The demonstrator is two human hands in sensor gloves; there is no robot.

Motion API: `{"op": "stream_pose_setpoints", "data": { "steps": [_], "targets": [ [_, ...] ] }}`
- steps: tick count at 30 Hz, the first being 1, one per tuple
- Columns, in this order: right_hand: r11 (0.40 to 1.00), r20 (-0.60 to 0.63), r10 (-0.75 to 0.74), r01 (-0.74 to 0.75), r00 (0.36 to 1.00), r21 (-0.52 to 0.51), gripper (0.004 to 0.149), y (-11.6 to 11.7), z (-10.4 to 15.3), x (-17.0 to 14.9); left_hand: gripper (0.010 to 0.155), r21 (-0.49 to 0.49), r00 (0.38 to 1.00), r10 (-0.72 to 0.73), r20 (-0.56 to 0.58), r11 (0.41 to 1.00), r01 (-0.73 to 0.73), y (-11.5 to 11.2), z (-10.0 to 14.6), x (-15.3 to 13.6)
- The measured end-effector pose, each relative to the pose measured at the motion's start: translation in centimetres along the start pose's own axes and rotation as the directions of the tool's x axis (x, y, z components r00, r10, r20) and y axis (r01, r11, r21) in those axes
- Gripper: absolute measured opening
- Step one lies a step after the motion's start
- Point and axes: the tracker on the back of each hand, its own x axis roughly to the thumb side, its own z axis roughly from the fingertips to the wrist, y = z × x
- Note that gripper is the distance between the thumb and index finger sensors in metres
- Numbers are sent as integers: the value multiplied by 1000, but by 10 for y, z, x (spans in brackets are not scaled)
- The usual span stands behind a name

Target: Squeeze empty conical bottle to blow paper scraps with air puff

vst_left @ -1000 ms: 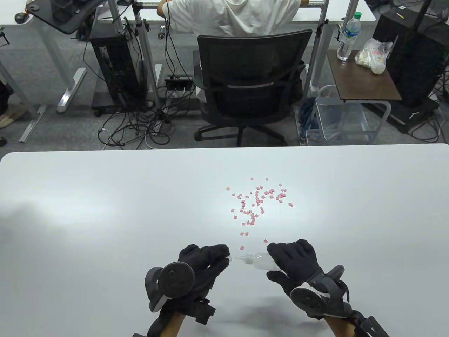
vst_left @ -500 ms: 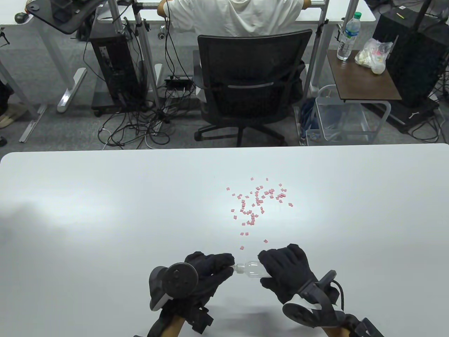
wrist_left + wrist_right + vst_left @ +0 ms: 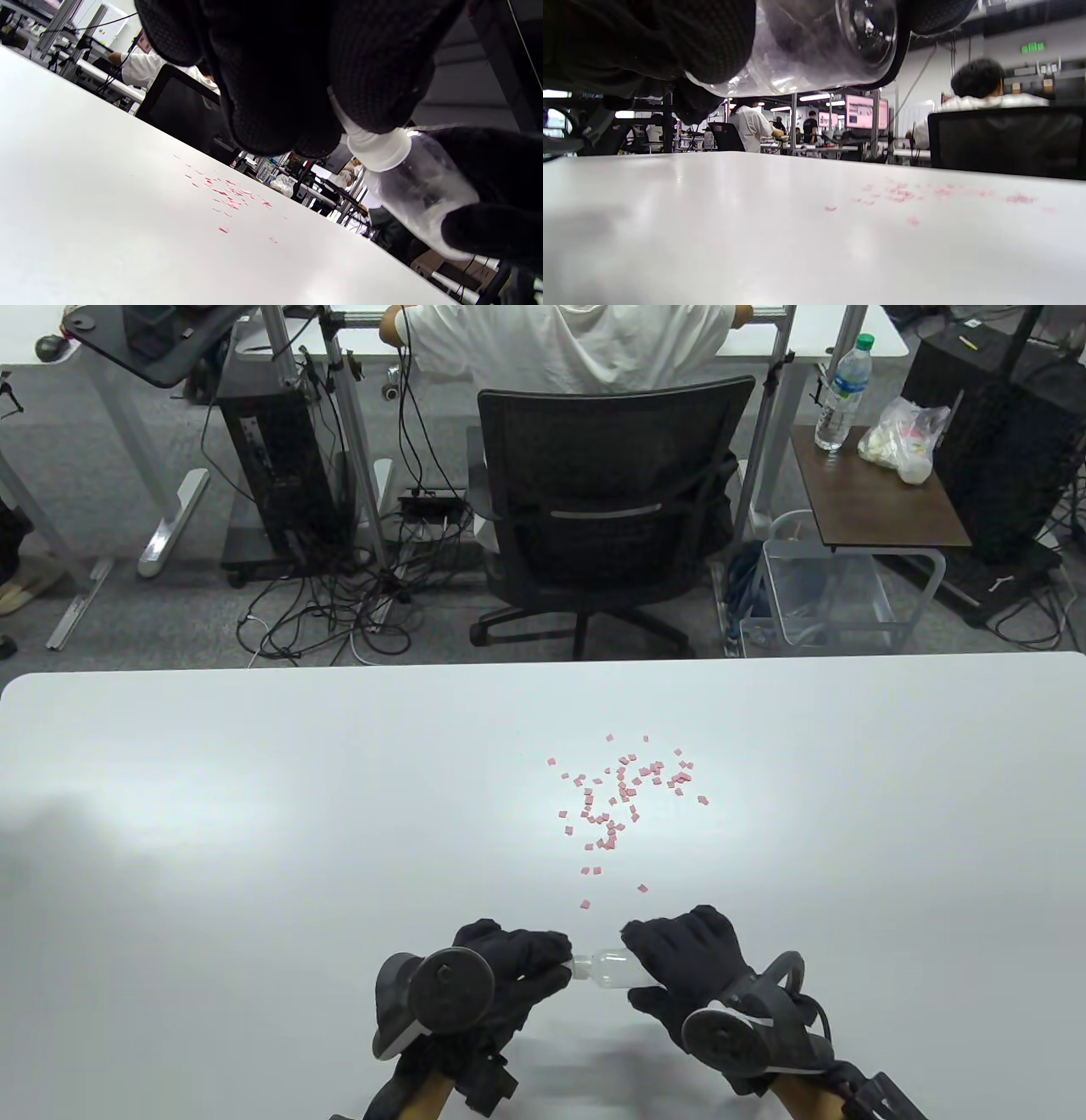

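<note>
A clear plastic conical bottle (image 3: 609, 968) with a white nozzle lies sideways above the white table (image 3: 254, 814), near its front edge. My right hand (image 3: 687, 963) grips its body; the bottle fills the top of the right wrist view (image 3: 814, 46). My left hand (image 3: 530, 963) pinches the white nozzle end (image 3: 373, 148), hiding the tip. The bottle body shows in the left wrist view (image 3: 418, 186). Pink paper scraps (image 3: 624, 797) lie scattered on the table beyond the hands, also in the left wrist view (image 3: 229, 197) and the right wrist view (image 3: 903, 195).
A few stray scraps (image 3: 585, 904) lie just ahead of the hands. Beyond the table's far edge stands a black office chair (image 3: 607, 509) with a seated person, and a side table (image 3: 874, 492) with a water bottle.
Both hands have drawn back toward the front edge and closed together. The left hand's fingers now cover the nozzle tip, which showed bare a second ago.
</note>
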Motion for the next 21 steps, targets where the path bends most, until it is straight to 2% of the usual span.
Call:
{"op": "stream_pose_setpoints", "data": {
  "steps": [4,6,8,10,13,15,17,19,21],
  "targets": [
    [997,25,70,-70,997,-20,68,0,0,6,47,-97,978,-206,37,973,209,-3,-1,12],
    [999,18,49,-50,999,7,68,2,-1,4,47,-45,960,-273,68,960,276,-5,1,16],
    [994,-33,-59,62,998,94,68,6,-2,-2,47,42,934,-342,107,940,339,-8,5,20],
    [979,-69,-139,147,988,139,68,8,-4,-8,46,140,896,-418,146,906,400,-10,10,23],
    [977,-75,-172,180,982,118,68,8,-2,-12,46,183,884,-438,162,894,409,-11,10,24],
    [991,-39,-109,111,993,71,68,5,0,-10,47,113,909,-392,139,919,378,-12,7,22],
    [1000,33,18,-18,999,-4,67,1,2,-2,48,-12,943,-315,104,948,318,-14,3,20],
    [995,68,89,-86,994,-48,67,0,2,4,51,-77,940,-326,97,940,334,-16,3,17],
    [993,90,104,-98,990,-68,67,1,2,8,50,-76,931,-345,121,932,355,-17,3,16]
  ]
}}
